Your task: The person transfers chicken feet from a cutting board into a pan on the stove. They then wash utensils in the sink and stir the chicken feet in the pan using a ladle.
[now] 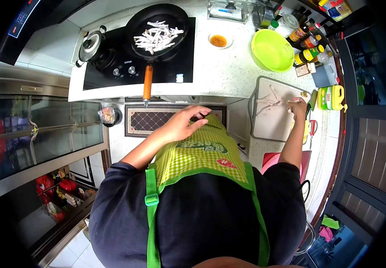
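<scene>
Chicken feet (269,102) lie on the pale cutting board (271,127) at the right. Over the board's right side is my right hand (297,107), its fingers curled together close to the feet; what they hold, if anything, is too small to make out. My left hand (185,123) hovers in front of the green checked apron (197,156), thumb apart from the fingers, with nothing seen in it. More chicken feet (157,38) are heaped in the black pan (132,27), whose orange handle points toward me.
The pan sits on a black stove (112,78) beside a lidded pot (91,44). A small bowl of orange-brown sauce (218,41) and a green basin (272,50) stand on the counter. Bottles (309,54) line its right edge. An oil jug (331,97) is beside the board.
</scene>
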Motion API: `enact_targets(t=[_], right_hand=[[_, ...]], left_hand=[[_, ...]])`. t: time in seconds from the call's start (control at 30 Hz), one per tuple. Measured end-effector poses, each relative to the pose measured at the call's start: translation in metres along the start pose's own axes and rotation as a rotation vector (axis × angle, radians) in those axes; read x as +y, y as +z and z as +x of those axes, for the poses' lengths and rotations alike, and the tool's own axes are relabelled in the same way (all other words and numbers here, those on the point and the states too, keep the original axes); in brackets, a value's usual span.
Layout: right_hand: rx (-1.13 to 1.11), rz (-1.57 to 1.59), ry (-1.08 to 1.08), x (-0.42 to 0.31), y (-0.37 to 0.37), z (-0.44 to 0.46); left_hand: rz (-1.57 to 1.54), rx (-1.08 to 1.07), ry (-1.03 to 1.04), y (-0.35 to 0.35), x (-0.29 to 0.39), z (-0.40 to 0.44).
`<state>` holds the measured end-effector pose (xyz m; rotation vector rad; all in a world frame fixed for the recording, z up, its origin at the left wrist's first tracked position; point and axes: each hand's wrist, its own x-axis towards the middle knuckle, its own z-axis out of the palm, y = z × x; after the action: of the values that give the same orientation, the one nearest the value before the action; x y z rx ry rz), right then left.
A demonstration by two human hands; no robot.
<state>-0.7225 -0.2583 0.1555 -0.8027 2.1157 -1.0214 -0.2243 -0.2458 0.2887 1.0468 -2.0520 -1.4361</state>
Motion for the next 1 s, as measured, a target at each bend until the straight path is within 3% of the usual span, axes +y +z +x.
enact_targets(t=[0.13, 0.23, 0.4, 0.47, 0.53, 0.6, 0.77, 0.87, 0.9, 1.0], right_hand=[[0.014, -0.095, -0.070, -0.041, 0.011, -0.015], [-0.153, -0.118, -0.240, -0.106, 0.041, -0.035], [-0.436, -0.247, -0.534, -0.218, 0.140, -0.049], [-0.535, -0.323, -0.539, -0.277, 0.184, -0.072], [-0.661, -0.253, -0.700, -0.308, 0.237, -0.073], [-0.658, -0.252, -0.951, -0.332, 0.292, -0.075], [-0.702, -0.516, -0.920, -0.358, 0.424, -0.038], [-0.624, -0.648, -1.031, -0.357, 0.458, -0.020], [-0.577, -0.734, -1.174, -0.357, 0.464, -0.015], [-0.440, -0.719, -1.089, -0.362, 0.471, 0.005]], left_hand=[[-0.016, 0.025, -0.003, -0.007, -0.005, -0.004], [-0.029, 0.064, -0.002, -0.014, -0.012, -0.012], [-0.036, 0.128, -0.032, -0.027, -0.020, -0.029], [-0.044, 0.159, -0.048, -0.034, -0.023, -0.036], [-0.051, 0.191, -0.067, -0.040, -0.028, -0.045], [-0.060, 0.209, -0.096, -0.045, -0.036, -0.055], [-0.055, 0.314, -0.153, -0.058, -0.047, -0.080], [-0.096, 0.390, -0.165, -0.061, -0.059, -0.091], [-0.106, 0.402, -0.185, -0.063, -0.060, -0.093], [-0.116, 0.412, -0.194, -0.066, -0.067, -0.095]])
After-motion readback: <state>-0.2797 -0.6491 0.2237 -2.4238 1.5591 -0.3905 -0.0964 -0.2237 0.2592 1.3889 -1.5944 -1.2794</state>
